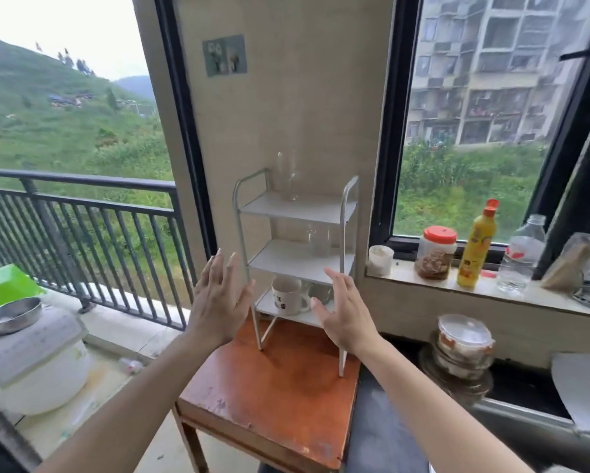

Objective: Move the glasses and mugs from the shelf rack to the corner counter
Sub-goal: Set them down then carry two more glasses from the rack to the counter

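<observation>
Mug (286, 296), white with dark print, sits in rack (279, 259); left hand (218, 302) and right hand (346, 317) spread empty.

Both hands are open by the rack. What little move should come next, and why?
Probably reach the right hand forward to the white mug on the bottom shelf of the rack. It and the left hand are open, holding nothing, and that mug stands nearest, between them, its handle turned toward the right hand.
</observation>
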Demonstrator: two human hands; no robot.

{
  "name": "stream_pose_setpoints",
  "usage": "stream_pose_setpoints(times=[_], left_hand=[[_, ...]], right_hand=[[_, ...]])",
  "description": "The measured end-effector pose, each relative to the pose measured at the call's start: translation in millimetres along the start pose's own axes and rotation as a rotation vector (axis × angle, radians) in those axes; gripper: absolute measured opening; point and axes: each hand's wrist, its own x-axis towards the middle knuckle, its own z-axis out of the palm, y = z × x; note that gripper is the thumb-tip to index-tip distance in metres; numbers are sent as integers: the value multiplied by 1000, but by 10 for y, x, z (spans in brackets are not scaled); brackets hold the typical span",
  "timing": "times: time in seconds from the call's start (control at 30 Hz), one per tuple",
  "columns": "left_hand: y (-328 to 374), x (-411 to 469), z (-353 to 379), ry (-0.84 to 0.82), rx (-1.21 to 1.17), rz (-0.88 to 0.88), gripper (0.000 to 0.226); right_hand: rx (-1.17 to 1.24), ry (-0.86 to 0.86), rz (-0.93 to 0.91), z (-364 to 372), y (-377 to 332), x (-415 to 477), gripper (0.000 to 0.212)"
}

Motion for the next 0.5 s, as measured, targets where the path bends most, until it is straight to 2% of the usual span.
stream_pose_setpoints(times=[0.13,0.33,0.5], left_hand=[[-181,749,263,-26,-59,82,65],[-527,1687,695,-106,7,344,66],[-683,2002,1008,-125,-12,441,69]], right_hand=[[70,28,159,293,37,562,70],[154,124,394,674,3,1353,67],[158,172,514,911,97,1833,64]])
